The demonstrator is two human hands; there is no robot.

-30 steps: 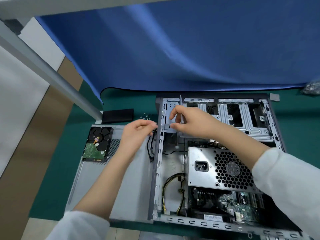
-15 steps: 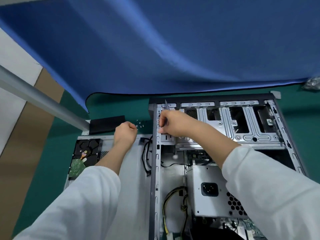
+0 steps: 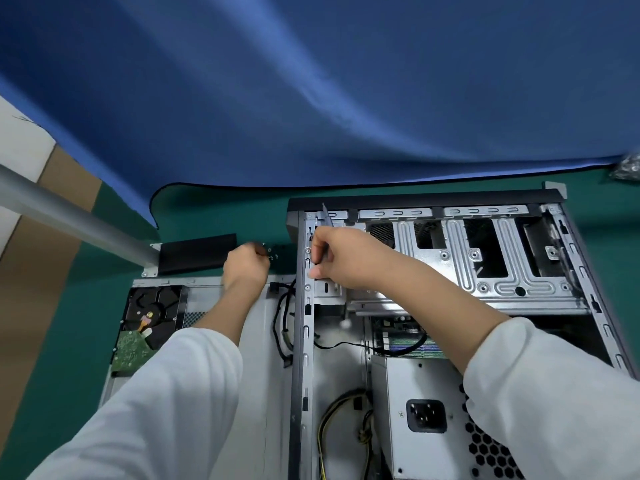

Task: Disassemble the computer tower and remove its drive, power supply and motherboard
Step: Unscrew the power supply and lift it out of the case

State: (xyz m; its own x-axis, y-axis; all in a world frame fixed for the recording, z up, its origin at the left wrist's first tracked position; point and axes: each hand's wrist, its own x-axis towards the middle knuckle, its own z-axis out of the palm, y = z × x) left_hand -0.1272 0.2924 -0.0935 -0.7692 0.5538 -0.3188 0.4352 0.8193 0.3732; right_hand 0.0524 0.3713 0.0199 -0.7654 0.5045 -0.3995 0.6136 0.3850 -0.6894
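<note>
Grey metal, thin and blade-like, stood up from the curled fingers (image 3: 320,261) of the right hand (image 3: 341,261); those fingers were closed round the slim tool (image 3: 326,213) at the upper left corner of the open computer tower (image 3: 450,271), against its left frame rail; what the tip met was hidden by the hand. The left hand (image 3: 246,263) was bunched, fingers curled under, over the green mat (image 3: 214,206) beside a scatter of small screws (image 3: 272,252); whether it pinched one I could not tell. Both arms wore white sleeves (image 3: 166,403). The tower lay on its side; its drive cage (image 3: 485,268) sat at the far end, the power supply (image 3: 426,410) nearer, still inside the case, with yellow and black cables (image 3: 332,420) to its left; a strip of motherboard (image 3: 405,337) showed between cage and supply. A hard drive (image 3: 152,323), already out, rested circuit side up on the removed side panel (image 3: 256,393) left of the tower; a black strip (image 3: 197,252) lay beyond it; blue cloth (image 3: 311,98) hung behind.
</note>
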